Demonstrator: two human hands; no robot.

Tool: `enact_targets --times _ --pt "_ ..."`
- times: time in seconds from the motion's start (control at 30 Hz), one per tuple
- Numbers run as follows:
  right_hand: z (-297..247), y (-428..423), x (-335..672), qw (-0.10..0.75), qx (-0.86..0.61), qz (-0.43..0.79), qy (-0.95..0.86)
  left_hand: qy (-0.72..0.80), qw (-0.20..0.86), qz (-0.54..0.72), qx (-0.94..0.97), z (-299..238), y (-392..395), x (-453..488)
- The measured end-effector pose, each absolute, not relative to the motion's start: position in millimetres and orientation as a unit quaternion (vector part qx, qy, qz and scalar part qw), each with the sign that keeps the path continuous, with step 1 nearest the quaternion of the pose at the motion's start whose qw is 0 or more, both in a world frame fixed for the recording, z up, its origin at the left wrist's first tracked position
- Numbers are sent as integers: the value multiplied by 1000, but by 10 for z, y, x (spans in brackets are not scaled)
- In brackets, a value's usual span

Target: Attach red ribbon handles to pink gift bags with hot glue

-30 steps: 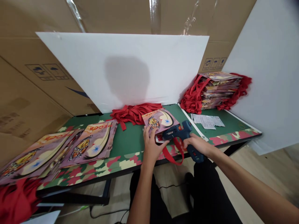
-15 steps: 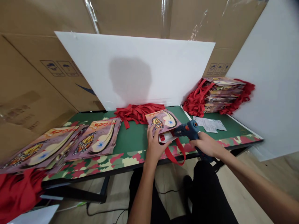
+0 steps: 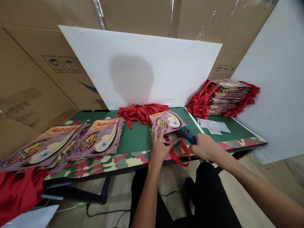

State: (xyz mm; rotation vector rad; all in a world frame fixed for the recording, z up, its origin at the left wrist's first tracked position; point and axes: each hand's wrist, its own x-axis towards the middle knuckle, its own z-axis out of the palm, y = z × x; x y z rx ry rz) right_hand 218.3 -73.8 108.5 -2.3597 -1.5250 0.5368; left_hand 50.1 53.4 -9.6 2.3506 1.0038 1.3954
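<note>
My left hand (image 3: 160,145) grips the near edge of a printed paper bag (image 3: 175,120) with a butterfly on it, fingers on top and thumb at the opening. The bag's mouth faces me and gapes, showing a pale inside with some red. A red ribbon handle (image 3: 178,161) loops from it over the table edge. My right hand (image 3: 206,147) is closed around a dark blue glue gun (image 3: 187,134), whose front end is at the bag's mouth; its nozzle tip is hidden.
Flat printed bags (image 3: 99,139) lie in piles at left, with red ribbons (image 3: 21,190) hanging at the corner. More red ribbons (image 3: 142,112) lie behind the bag. A tall stack of handled bags (image 3: 228,98) and a torn paper (image 3: 213,126) are at right. A white board (image 3: 166,72) stands behind.
My right hand has turned the glue gun, so its body now points more toward the bag's opening and its back faces me. My left hand stays on the bag.
</note>
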Motion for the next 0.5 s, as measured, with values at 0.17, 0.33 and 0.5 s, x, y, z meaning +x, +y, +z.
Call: enact_targets --times 0.17,0.33,0.5 --pt "1080 -943 2352 260 -813 293 -430 347 124 469 803 -101 510 501" --pt "1025 -1103 2427 375 -788 361 -328 350 128 464 804 -91 488 499" --pt "970 -1045 2383 396 -769 414 -286 351 127 462 805 -93 500 496"
